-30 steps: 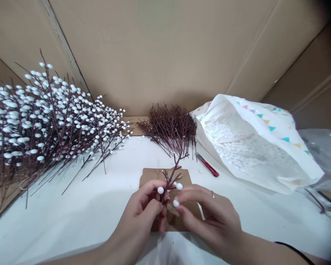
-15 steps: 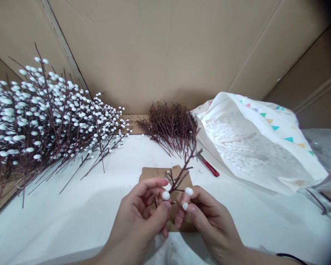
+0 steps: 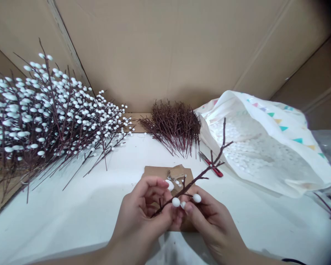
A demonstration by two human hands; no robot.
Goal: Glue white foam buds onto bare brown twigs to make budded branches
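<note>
A brown artificial twig (image 3: 198, 176) with side shoots slants up to the right from my left hand (image 3: 149, 209), which is closed around its lower part. White berries sit on it, one white berry (image 3: 175, 202) by my left thumb and another (image 3: 196, 198) on a side shoot. My right hand (image 3: 206, 213) pinches a small white berry (image 3: 183, 205) between thumb and fingers, close against the twig. Beneath the hands lies a piece of brown cardboard (image 3: 151, 171) with a white blob (image 3: 170, 185) on it, partly behind my left fingers.
At the left lies a large heap of berried twigs (image 3: 57, 114). A pile of bare brown twigs (image 3: 176, 125) lies at the back. On the right, an open white bag (image 3: 278, 132) holds many white berries. Beside it is a red-handled tool (image 3: 216, 171). Cardboard walls (image 3: 154, 48) stand behind.
The twig has tilted over to the right and shows more of its length. My right hand has brought its pinched berry in against the twig, closer to my left thumb.
</note>
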